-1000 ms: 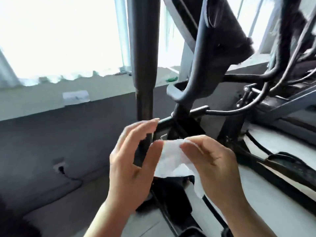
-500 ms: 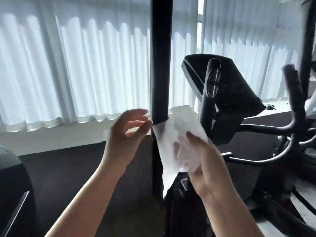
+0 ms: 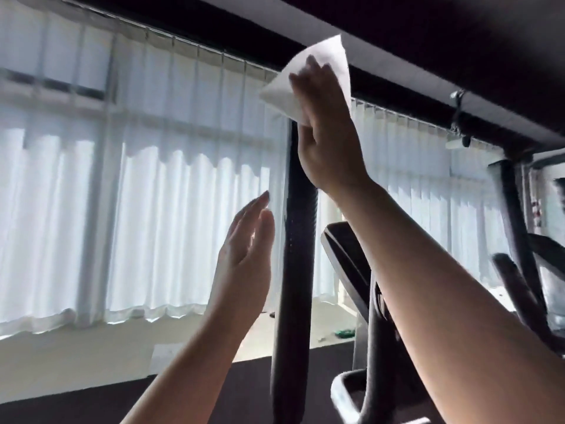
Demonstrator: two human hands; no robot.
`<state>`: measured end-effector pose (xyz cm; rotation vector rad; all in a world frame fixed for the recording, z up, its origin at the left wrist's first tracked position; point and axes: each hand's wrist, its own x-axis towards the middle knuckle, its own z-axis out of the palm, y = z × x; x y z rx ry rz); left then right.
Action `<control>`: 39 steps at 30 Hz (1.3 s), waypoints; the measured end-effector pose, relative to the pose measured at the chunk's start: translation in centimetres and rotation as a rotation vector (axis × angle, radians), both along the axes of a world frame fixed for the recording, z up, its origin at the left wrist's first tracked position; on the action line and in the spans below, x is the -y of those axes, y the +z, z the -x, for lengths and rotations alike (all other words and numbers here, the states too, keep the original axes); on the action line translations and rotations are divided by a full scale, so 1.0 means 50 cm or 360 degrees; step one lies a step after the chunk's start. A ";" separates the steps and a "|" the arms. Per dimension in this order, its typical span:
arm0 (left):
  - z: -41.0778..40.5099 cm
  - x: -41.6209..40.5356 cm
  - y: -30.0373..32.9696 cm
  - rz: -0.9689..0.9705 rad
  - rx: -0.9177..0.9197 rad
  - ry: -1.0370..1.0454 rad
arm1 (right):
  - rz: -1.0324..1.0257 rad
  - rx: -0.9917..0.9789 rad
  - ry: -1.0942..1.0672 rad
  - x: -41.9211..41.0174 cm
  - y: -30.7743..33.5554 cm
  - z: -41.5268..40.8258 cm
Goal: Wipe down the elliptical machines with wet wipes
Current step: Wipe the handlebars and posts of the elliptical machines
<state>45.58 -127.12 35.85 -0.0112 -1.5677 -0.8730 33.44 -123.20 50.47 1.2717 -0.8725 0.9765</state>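
A white wet wipe is spread over the top end of the elliptical's black upright handle bar in the middle of the view. My right hand is raised high and presses the wipe against the bar's top with straight fingers; its thumb is hidden. My left hand is held up lower, just left of the bar, fingers straight, holding nothing and a little apart from the bar. The elliptical's dark console sits behind my right forearm.
Bright white curtains fill the window wall behind. A dark ceiling beam runs overhead. Another machine's black handle bars stand at the right. A pale sill and a dark low wall lie below the curtains.
The view has tilted up from the machine's lower frame. My right hand has slid the wipe up the handle bar to its top. My left hand has let go of the wipe and opened.
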 end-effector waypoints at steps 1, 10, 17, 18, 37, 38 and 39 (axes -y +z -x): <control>0.003 0.001 0.021 0.0090 0.0021 0.0036 | -0.0060 -0.0073 -0.0037 -0.002 -0.008 0.007; 0.026 0.020 0.049 0.0215 0.0063 -0.0124 | -0.0375 -0.0235 -0.0304 -0.085 0.010 0.014; 0.006 0.045 0.040 -0.0065 -0.0094 -0.0653 | -0.0563 -0.0387 -0.0800 -0.069 0.088 -0.016; 0.005 0.050 0.032 -0.0100 -0.0145 -0.0621 | -0.0576 -0.0392 -0.0797 -0.070 0.076 -0.020; -0.073 0.040 -0.097 -0.0335 0.0188 -0.0544 | -0.1090 -0.0843 -0.0863 -0.091 -0.341 -0.036; -0.072 0.037 -0.104 -0.0360 0.0200 -0.0544 | -0.1046 -0.0832 -0.0898 -0.093 -0.323 -0.028; -0.071 0.034 -0.111 -0.0390 0.0207 -0.0545 | -0.0985 -0.0770 -0.0910 -0.095 -0.299 -0.021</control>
